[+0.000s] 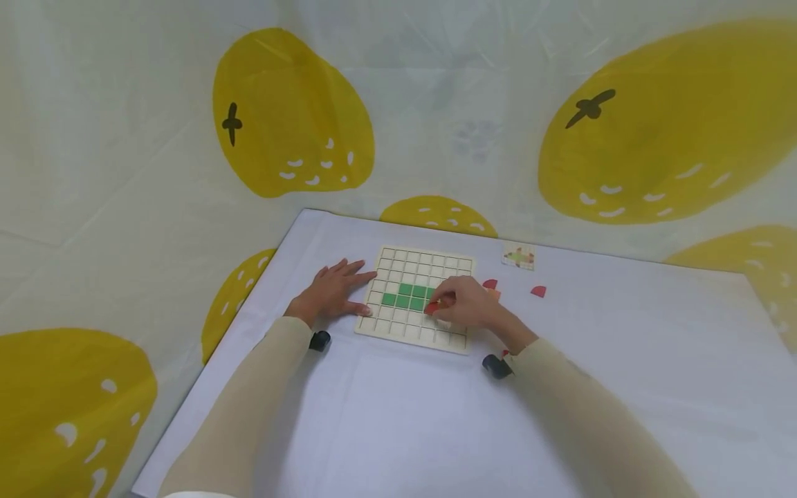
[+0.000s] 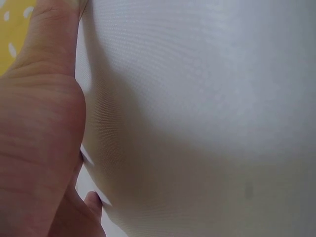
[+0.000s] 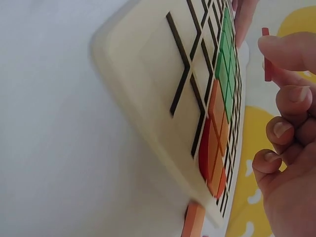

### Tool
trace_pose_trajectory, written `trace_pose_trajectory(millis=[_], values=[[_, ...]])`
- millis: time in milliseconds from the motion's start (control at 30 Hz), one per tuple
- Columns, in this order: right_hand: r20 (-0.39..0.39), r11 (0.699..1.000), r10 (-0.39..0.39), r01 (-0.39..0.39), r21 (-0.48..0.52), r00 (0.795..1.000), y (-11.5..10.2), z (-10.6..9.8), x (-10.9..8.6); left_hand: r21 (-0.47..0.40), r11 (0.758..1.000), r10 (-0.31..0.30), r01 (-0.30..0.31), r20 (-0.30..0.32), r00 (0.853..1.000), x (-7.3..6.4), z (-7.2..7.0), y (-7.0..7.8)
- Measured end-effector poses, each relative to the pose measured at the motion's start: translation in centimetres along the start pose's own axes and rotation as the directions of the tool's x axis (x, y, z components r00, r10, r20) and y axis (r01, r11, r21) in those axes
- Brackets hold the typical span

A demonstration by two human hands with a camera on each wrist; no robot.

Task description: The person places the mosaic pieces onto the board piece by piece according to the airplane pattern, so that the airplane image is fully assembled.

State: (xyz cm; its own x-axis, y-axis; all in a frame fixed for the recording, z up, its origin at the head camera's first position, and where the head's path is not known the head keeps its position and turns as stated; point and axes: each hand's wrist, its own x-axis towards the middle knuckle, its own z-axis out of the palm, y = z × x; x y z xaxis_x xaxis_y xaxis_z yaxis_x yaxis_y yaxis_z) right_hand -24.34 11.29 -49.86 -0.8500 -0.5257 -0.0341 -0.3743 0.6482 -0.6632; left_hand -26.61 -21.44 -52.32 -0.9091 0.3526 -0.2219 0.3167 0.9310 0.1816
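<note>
A pale wooden grid board [image 1: 398, 330] lies on the white-covered table. Two rows of green square tiles [image 1: 403, 302] sit in its middle cells. My right hand [image 1: 463, 302] is over the board and pinches a thin red quarter-round tile [image 3: 267, 54] between thumb and finger, held on edge in the right wrist view. Orange tiles [image 3: 219, 123] and red rounded tiles [image 3: 204, 153] fill cells beside the green ones, mostly behind this hand in the head view. My left hand [image 1: 336, 292] rests with fingers spread, thumb and fingertips at the board's left edge.
Right of the board lie a red quarter-round tile [image 1: 490, 283], an orange tile [image 1: 495, 294] and, farther off, another red tile [image 1: 538, 292]. A small pattern card [image 1: 519, 256] lies near the back edge. A curtain [image 1: 436, 124] with yellow fruit hangs behind.
</note>
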Motion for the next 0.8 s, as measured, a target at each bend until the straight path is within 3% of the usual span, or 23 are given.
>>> trace_pose_trajectory(millis=[200, 667, 800], values=[[0.004, 0.999, -0.035, 0.034, 0.027, 0.999, -0.4, 0.8, 1.5, -0.008, 1.0, 0.005, -0.005, -0.001, 1.0, 0.0, -0.2, 0.1], [0.003, 0.999, 0.016, -0.016, 0.041, 1.0, -1.5, 2.9, 4.2, -0.015, 1.0, -0.012, 0.012, 0.012, 1.0, -0.2, -0.3, 0.1], [0.008, 0.999, 0.0, 0.0, 0.034, 1.0, -2.1, 3.1, 4.7, -0.015, 1.0, -0.001, 0.001, 0.007, 1.0, -0.3, -0.4, 0.2]])
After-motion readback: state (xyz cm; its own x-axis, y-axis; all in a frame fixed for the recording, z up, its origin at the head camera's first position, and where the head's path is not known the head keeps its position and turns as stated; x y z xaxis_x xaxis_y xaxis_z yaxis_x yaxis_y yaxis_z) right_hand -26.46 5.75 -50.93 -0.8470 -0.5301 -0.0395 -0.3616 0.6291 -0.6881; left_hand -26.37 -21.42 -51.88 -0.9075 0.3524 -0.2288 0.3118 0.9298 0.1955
